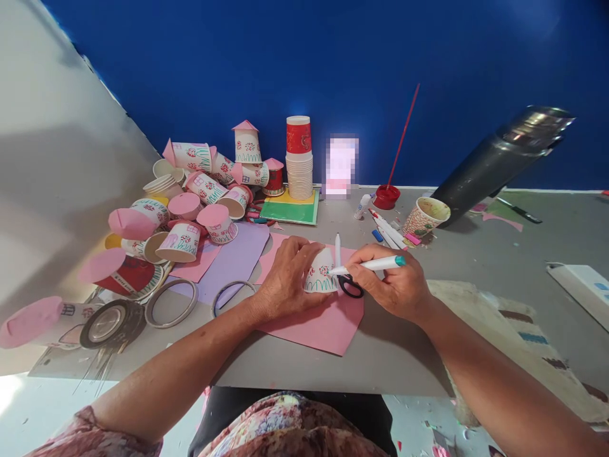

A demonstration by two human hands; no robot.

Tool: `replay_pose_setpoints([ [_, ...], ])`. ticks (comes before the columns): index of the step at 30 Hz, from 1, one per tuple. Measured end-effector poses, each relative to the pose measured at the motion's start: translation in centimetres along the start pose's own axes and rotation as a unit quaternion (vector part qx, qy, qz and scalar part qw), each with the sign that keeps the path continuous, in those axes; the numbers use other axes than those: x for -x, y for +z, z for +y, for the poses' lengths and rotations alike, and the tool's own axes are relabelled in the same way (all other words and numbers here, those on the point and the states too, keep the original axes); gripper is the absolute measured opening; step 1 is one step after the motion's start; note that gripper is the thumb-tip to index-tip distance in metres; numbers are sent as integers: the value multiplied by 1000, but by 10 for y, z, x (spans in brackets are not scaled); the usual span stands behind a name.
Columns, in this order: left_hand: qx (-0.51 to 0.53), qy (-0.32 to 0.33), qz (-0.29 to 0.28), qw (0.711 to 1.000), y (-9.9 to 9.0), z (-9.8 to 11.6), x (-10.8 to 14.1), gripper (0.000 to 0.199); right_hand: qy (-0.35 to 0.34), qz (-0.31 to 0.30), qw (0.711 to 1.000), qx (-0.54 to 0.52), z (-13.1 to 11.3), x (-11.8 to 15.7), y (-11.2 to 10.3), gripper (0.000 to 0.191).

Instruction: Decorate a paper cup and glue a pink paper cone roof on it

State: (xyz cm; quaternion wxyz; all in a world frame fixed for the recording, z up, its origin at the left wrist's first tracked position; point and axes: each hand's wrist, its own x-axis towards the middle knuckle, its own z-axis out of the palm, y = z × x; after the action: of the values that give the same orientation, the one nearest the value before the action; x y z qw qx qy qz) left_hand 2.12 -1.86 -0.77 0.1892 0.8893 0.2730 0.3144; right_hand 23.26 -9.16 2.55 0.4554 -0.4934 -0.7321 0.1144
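My left hand (290, 279) is wrapped round a white paper cup (320, 271) standing over pink paper, with red flower clusters and green grass strokes drawn on its side. In my right hand (392, 282) is a white marker (368, 266) with a green end, its tip at the flowers on the cup. Black-handled scissors (351, 287) lie between the cup and my right hand, partly hidden. Another white marker (337, 251) rests just behind the cup. Under both hands spreads the pink paper (323, 330).
Decorated cups (181, 241) with pink roofs crowd the left side. A cup stack (300, 171) stands on a green-and-yellow packet (290, 209). Tape rolls (171, 304) lie front left. Rightward are a black thermos (495, 165), a patterned cup (425, 217), markers (387, 230) and a cloth (476, 317).
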Motion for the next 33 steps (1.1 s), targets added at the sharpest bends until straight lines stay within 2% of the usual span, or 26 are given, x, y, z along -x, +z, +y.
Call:
replay_pose_setpoints([
  [4, 3, -5, 2, 1000, -1, 1, 0, 70, -3, -12, 1000, 0, 1, -1, 1, 18],
  [9, 5, -9, -5, 1000, -1, -1, 0, 69, 16, 13, 1000, 14, 0, -1, 0, 18],
  [15, 10, -17, -7, 1000, -1, 0, 0, 70, 8, -1, 1000, 3, 1, -1, 2, 18],
  [19, 4, -4, -6, 1000, -1, -1, 1, 73, 26, 22, 999, 8, 2, -1, 2, 16],
  [23, -3, 12, 3, 1000, 1, -3, 1, 73, 23, 6, 1000, 2, 2, 0, 3, 17],
  [28, -4, 6, -1, 1000, 1, -2, 1, 71, 31, 20, 999, 2, 3, -1, 3, 16],
  [33, 4, 2, 1, 1000, 0, -1, 1, 71, 29, 6, 1000, 3, 2, -1, 2, 16],
])
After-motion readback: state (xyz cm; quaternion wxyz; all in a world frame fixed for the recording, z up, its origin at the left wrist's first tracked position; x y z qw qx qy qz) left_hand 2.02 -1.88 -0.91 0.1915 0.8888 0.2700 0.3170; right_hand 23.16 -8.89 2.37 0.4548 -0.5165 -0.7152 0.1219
